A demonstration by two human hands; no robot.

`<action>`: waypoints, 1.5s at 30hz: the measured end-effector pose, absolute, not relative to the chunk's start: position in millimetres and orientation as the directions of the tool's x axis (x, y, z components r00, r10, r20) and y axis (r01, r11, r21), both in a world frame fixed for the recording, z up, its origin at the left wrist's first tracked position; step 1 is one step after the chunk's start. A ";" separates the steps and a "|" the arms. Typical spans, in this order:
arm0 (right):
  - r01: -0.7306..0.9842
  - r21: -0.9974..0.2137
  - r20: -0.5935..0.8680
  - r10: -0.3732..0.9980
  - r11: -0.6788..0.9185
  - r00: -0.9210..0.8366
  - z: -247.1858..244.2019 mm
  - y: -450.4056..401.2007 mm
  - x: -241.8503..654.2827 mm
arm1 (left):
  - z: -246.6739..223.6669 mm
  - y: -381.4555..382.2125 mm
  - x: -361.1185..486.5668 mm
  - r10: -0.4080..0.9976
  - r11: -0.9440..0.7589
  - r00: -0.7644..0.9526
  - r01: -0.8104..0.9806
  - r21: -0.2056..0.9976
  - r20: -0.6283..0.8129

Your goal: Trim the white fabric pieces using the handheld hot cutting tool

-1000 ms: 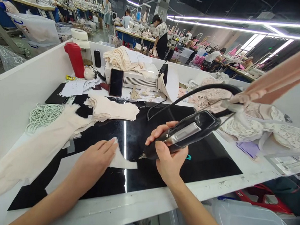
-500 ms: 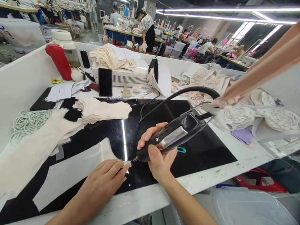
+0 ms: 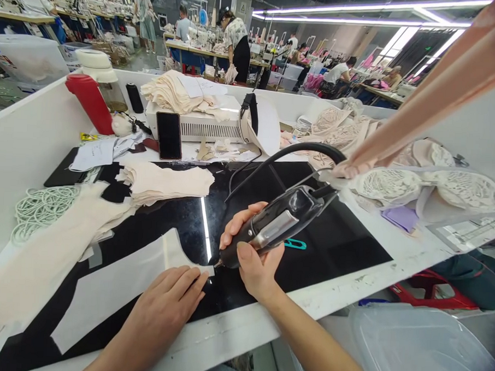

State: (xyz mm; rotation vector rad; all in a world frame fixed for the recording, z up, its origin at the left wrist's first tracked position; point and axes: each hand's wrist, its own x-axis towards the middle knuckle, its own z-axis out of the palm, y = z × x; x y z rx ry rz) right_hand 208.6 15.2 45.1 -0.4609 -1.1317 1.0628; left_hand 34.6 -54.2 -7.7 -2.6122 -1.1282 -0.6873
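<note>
A black handheld tool [image 3: 270, 225] with a silver plate hangs from stretched pink fabric strips [image 3: 415, 111]. My right hand [image 3: 256, 257] is wrapped round its lower body, thumb on the near side. The tool's thin metal tip points down at the narrow end of a white fabric piece [image 3: 120, 289] lying on the black board [image 3: 330, 255]. My left hand [image 3: 171, 297] lies flat over that narrow end, fingers stretched out side by side, close to the tip. Whether the tip touches the fabric is too small to tell.
Stacked cream fabric [image 3: 169, 182], green cord [image 3: 45, 207] and a phone [image 3: 169, 135] are left and behind. A teal clip [image 3: 294, 244] lies right of the tool. Lace cups [image 3: 389, 186] are at the right, a black cable [image 3: 290, 149] arches behind, and people work in the background.
The whole view has shifted slightly. The tool and my right hand sit a little further left and lower in view, and more of the teal clip shows. Both hands keep their poses.
</note>
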 end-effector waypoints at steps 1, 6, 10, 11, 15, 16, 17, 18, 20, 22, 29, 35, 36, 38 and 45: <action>-0.453 -0.764 0.500 0.866 0.459 0.033 45.3 15.1 208.1 | -7.7 -54.6 34.7 0.631 -0.683 0.596 0.730 -0.009 0.496; -0.426 -0.786 0.476 0.878 0.448 0.047 46.7 14.9 204.9 | -9.3 -55.8 35.8 0.644 -0.665 0.582 0.747 -0.012 0.497; -0.392 -0.798 0.477 0.877 0.457 0.051 44.2 15.7 203.9 | -10.0 -56.3 37.4 0.649 -0.662 0.580 0.750 -0.011 0.493; -0.382 -0.800 0.482 0.875 0.463 0.050 43.2 16.1 204.1 | -9.9 -56.4 37.7 0.647 -0.662 0.578 0.750 -0.010 0.497; -0.380 -0.801 0.487 0.873 0.463 0.036 41.1 16.3 207.7 | -8.8 -56.6 38.4 0.643 -0.663 0.578 0.748 -0.012 0.503; -0.390 -0.798 0.486 0.873 0.460 0.035 41.4 15.5 209.1 | -8.5 -56.6 38.3 0.644 -0.664 0.578 0.748 -0.011 0.501; -0.403 -0.793 0.486 0.873 0.457 0.033 41.9 14.2 210.4 | -8.3 -56.5 38.1 0.645 -0.664 0.579 0.747 -0.009 0.499; -0.418 -0.786 0.489 0.872 0.456 0.031 42.6 12.7 211.6 | -8.2 -56.3 37.9 0.645 -0.666 0.581 0.746 -0.009 0.496; -0.442 -0.772 0.497 0.867 0.456 0.027 43.4 9.3 213.0 | -7.9 -56.0 37.1 0.640 -0.672 0.593 0.740 -0.018 0.488; -0.440 -0.771 0.504 0.863 0.459 0.016 43.1 6.7 212.9 | -7.9 -55.8 36.4 0.635 -0.677 0.605 0.735 -0.032 0.480; -0.412 -0.782 0.508 0.861 0.468 0.013 39.0 5.5 209.8 | -9.6 -55.1 36.0 0.629 -0.689 0.614 0.724 -0.022 0.478; -0.476 -0.754 0.514 0.858 0.452 0.001 40.4 5.9 211.4 | -4.5 -54.0 30.2 0.651 -0.704 0.610 0.708 0.059 0.452; -0.482 -0.753 0.511 0.860 0.448 0.002 40.6 5.8 211.7 | -4.0 -54.2 28.0 0.652 -0.707 0.611 0.703 0.071 0.449; -0.486 -0.753 0.505 0.863 0.442 0.002 41.0 5.4 212.3 | -4.5 -55.0 22.5 0.653 -0.710 0.607 0.698 0.087 0.453; -0.482 -0.753 0.508 0.861 0.447 0.005 43.0 3.6 214.6 | -12.4 -57.9 7.6 0.702 -0.680 0.563 0.711 0.177 0.436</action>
